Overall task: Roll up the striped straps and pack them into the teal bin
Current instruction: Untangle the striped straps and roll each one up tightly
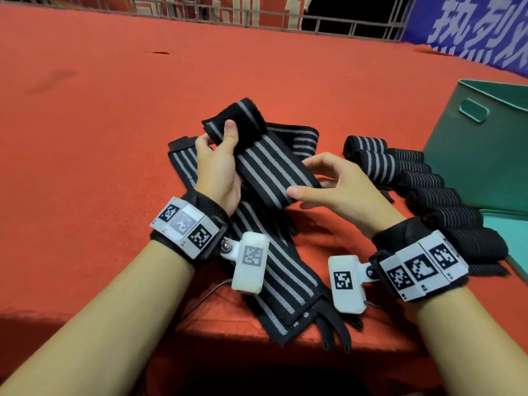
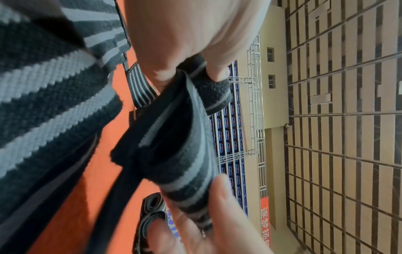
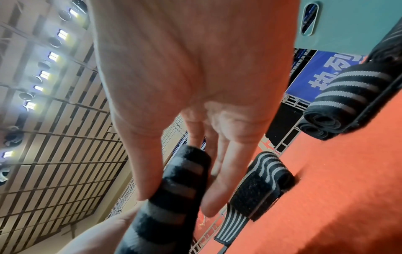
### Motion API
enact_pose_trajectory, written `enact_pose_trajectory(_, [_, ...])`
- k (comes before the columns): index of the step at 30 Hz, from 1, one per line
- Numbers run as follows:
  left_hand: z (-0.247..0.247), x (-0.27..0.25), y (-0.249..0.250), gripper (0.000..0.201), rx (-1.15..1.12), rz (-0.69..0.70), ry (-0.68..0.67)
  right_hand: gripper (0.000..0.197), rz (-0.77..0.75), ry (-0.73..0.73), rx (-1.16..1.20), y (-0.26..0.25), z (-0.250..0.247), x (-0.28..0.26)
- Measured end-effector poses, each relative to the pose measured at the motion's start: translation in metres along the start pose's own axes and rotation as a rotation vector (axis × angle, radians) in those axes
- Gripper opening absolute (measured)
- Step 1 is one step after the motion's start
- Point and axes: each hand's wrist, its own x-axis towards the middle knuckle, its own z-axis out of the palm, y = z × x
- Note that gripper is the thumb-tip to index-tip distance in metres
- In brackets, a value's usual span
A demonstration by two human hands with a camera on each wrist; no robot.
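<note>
I hold a black strap with grey stripes (image 1: 268, 167) in the air over the red table. My left hand (image 1: 218, 155) grips its far end, which is folded over into the start of a roll (image 2: 180, 146), thumb pressed on top. My right hand (image 1: 334, 187) pinches the strap lower down, thumb on its upper face and fingers beneath (image 3: 172, 189). Several finished rolls (image 1: 400, 167) lie in a row on the right, against the teal bin (image 1: 483, 155). The bin's inside is out of sight.
More loose striped straps (image 1: 274, 270) lie spread under my hands, one hanging over the table's near edge. A flat teal panel (image 1: 508, 232) lies by the rolls at the right. The red cloth (image 1: 100, 138) stretches left and far. Railings and a blue banner stand behind.
</note>
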Motion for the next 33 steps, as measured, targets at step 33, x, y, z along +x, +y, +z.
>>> enact_pose_trajectory(33, [0.018, -0.034, 0.001, 0.056, 0.358, -0.021, -0.544, 0.037, 0.062, 0.102, 0.413, -0.015, -0.003, 0.008])
